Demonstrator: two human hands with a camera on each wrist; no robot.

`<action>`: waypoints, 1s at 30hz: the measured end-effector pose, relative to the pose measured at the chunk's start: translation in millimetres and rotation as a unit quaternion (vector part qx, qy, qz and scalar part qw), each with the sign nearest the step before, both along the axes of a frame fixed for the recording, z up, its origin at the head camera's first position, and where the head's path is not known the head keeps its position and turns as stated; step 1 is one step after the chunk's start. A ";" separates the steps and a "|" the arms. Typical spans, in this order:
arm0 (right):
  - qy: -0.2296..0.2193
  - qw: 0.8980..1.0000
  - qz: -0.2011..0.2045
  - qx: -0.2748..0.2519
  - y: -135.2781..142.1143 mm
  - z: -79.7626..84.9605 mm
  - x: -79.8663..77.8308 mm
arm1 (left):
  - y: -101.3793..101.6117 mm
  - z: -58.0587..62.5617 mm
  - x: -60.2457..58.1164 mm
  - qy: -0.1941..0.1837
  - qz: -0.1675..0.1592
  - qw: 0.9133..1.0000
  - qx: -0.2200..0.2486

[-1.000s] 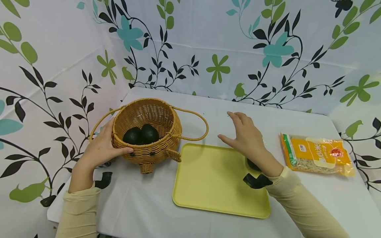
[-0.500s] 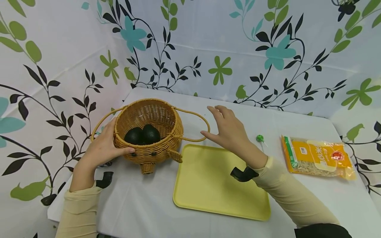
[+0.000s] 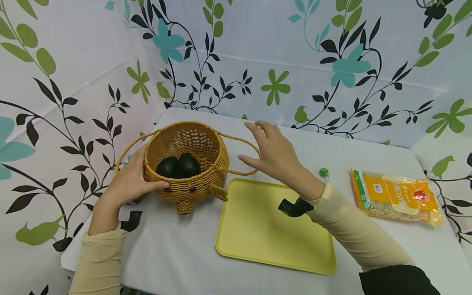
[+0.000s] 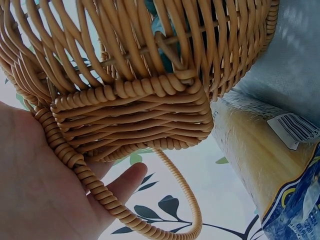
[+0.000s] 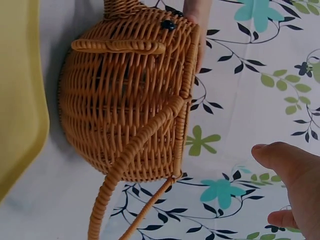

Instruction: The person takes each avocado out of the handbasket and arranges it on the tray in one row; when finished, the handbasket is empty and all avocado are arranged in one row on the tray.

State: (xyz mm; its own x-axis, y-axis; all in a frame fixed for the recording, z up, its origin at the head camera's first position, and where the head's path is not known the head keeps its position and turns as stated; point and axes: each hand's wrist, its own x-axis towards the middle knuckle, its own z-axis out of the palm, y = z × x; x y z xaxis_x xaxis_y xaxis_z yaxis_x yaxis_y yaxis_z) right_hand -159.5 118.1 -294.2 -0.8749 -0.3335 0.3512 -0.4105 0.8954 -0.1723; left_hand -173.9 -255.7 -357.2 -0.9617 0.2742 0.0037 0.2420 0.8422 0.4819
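Note:
A wicker basket (image 3: 184, 151) with a woven snout, bead eyes and two loop handles stands at the table's left. Inside lie two dark, smooth, rounded fruits like avocados (image 3: 178, 166). My left hand (image 3: 129, 180) grips the basket's left side, thumb along the front near an eye; in the left wrist view a handle (image 4: 107, 197) crosses that hand. My right hand (image 3: 274, 153) hovers with spread fingers by the right handle (image 3: 241, 171), holding nothing. In the right wrist view, its thumb (image 5: 280, 157) points toward the basket and stands apart from it.
A yellow tray (image 3: 273, 229) lies right of the basket, below my right forearm. Behind that arm is a green-wrapped lollipop (image 3: 324, 172), and an orange food packet (image 3: 398, 196) lies farther right. A barcoded plastic package (image 4: 265, 150) rests beside the basket. Patterned cloth (image 3: 236, 53) hangs behind.
My right hand has moved left, from over the tray's far right to beside the basket's right handle, uncovering the lollipop. My left hand and the basket have stayed put.

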 end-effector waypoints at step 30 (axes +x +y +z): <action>-0.020 0.999 0.046 0.022 -42.6 43.1 -30.6 | 2.1 3.9 1.2 -0.004 0.008 1.000 -0.006</action>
